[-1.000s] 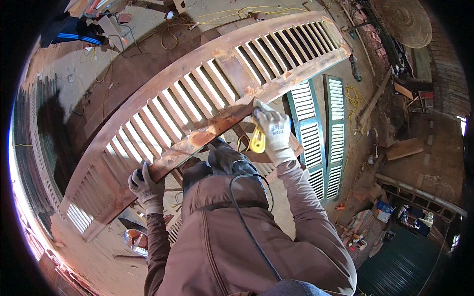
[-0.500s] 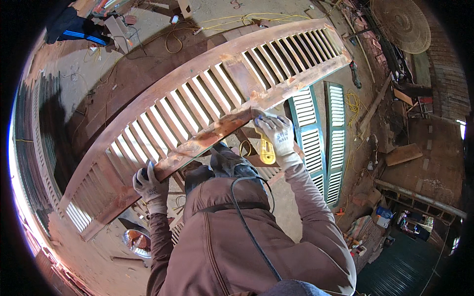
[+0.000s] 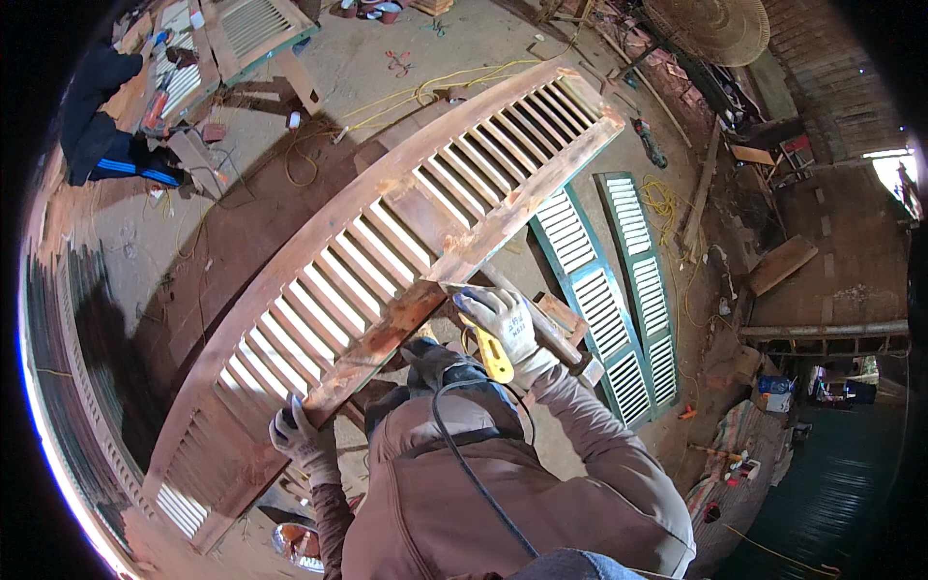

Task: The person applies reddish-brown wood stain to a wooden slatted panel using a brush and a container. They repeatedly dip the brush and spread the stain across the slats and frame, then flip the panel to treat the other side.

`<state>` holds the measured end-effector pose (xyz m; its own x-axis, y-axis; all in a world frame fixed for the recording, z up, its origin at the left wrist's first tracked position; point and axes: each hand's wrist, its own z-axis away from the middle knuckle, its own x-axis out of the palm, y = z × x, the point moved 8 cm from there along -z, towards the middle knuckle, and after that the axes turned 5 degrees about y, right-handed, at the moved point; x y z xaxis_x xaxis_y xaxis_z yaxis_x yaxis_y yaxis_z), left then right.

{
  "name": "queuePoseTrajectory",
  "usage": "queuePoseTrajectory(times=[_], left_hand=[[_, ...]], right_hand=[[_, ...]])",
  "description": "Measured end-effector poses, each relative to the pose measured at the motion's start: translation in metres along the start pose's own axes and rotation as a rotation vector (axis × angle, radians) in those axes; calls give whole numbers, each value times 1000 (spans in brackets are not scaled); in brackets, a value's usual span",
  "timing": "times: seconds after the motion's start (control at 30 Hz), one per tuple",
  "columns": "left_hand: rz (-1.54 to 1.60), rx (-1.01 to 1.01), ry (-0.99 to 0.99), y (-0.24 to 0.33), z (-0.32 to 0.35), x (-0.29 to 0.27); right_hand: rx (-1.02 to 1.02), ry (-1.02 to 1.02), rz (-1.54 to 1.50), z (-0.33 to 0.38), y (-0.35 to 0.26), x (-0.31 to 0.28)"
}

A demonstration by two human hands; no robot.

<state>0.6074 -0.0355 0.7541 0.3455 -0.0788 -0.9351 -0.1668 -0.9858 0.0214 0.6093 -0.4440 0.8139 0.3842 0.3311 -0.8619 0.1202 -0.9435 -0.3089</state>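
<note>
A long louvred wooden shutter (image 3: pixel 414 220) with a curved far edge lies slantwise in front of me, bare brown with pale patches. My left hand (image 3: pixel 302 443), in a grey-white work glove, is closed on its near rail toward the lower left. My right hand (image 3: pixel 505 321), gloved too, grips a putty knife (image 3: pixel 496 361) by its yellow handle. The blade end is at the near rail beside the shutter's middle panel, beside a dark reddish stretch of wood. Whether the blade touches the wood is hard to tell.
Two green-framed louvred shutters (image 3: pixel 599 300) lie to the right. A person in dark clothes (image 3: pixel 101 126) is at the far left near more shutters (image 3: pixel 246 34). Yellow cords (image 3: pixel 416 97) cross the floor. Stacked dark slatted panels (image 3: pixel 87 358) stand at left.
My view has shifted, showing more of the far floor and the person there. Both hands stay near the same parts of the rail, the right still holding the putty knife.
</note>
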Motion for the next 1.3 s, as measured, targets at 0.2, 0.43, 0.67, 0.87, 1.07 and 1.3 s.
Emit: queuePoseTrajectory(times=[0.2, 0.43, 0.67, 0.87, 1.07, 1.3], left_hand=[[-42, -29, -8, 0, 4, 3], [-1, -14, 8, -4, 1, 2], [29, -108, -132, -6, -9, -3], [25, -157, -72, -1, 3, 2], [29, -85, -20, 9, -3, 1], [-11, -94, -12, 7, 2, 2]], right_hand=[[141, -121, 125, -1, 8, 11], [-80, -33, 163, -7, 0, 30], [-127, 92, 12, -47, -14, -3], [-153, 100, 31, -70, -21, 2], [-77, 191, 1, -58, 2, 0], [238, 389, 319, -24, 180, -28]])
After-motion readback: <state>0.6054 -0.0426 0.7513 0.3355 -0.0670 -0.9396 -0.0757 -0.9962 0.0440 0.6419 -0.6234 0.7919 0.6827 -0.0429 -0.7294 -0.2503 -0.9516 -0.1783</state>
